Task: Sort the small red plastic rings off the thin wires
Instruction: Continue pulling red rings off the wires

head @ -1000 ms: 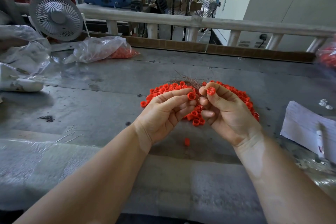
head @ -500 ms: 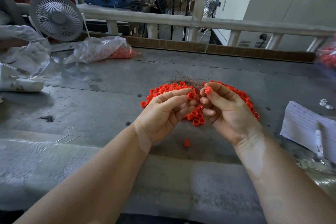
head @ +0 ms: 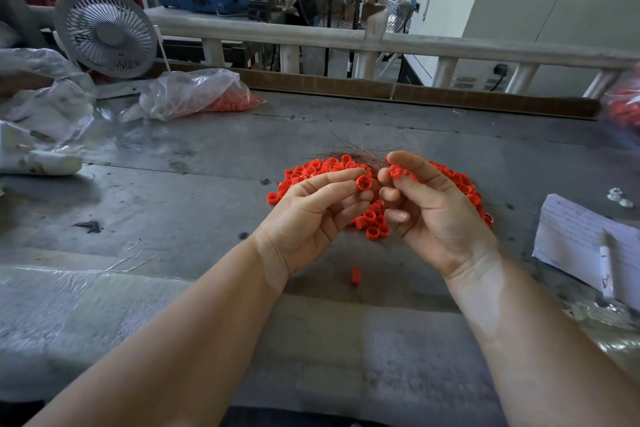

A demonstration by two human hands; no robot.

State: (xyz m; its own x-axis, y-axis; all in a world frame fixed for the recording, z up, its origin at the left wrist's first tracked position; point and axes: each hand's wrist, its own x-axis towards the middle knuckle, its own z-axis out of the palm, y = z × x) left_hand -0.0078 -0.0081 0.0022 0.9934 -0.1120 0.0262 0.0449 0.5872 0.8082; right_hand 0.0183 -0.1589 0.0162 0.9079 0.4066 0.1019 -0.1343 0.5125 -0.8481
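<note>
Both hands are raised just above a heap of small red plastic rings (head: pixel 460 180) on the grey metal worktable (head: pixel 194 184), and each one is busy with a single ring. The left hand (head: pixel 311 215) pinches one red ring (head: pixel 363 183) between thumb and forefinger tip, its other fingers curled loosely beneath; the right hand (head: pixel 429 208) pinches another red ring (head: pixel 394 171) the same way, with its lower fingers bent inward. A thin bundle of brownish wires (head: pixel 349 152) fans out just behind the fingertips, at the far edge of the heap; whether either pinched ring is threaded on a wire is too fine to tell. Judging by what lies here, the sorting looks well under way: many rings already sit loose on the table, and one stray red ring (head: pixel 355 276) lies apart, nearer the person. How many rings are left on the wires cannot be told, so the end looks some way off at best. A clear plastic bag holding more red pieces (head: pixel 194 94) lies near the back left, beside a small grey desk fan (head: pixel 104 31), and a written sheet of white paper (head: pixel 575 232) rests at the right
</note>
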